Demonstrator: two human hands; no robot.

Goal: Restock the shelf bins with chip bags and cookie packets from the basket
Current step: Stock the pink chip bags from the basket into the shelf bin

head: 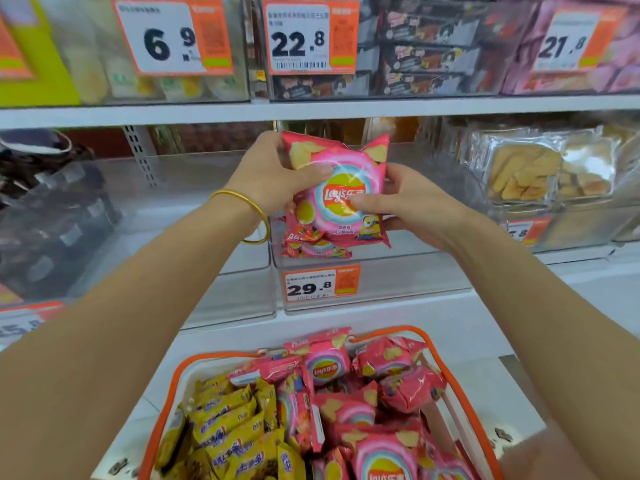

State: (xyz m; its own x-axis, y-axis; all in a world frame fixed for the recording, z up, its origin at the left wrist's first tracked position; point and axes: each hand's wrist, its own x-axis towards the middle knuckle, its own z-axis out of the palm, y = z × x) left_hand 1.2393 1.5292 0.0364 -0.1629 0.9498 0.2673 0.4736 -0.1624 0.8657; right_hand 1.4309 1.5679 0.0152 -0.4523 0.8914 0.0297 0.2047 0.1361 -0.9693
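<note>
Head view: our left hand (273, 178) and right hand (412, 206) both pinch a pink Lay's chip bag (343, 188) over the front edge of the clear bin (398, 282). There is open room behind it, and the basket (221, 356) is at 6 o'clock.

A: Upper shelf (346, 110)?
B: White board. Clear upper bins (433, 64) in a row, price tags (308, 36) on their fronts.
A: Lower shelf (398, 322)?
B: Clear bins side by side: left bin (52, 220) with dark packets (41, 174), centre bin (398, 271) tagged 29.8, right bin (561, 226) with cookie packets (526, 171).
</note>
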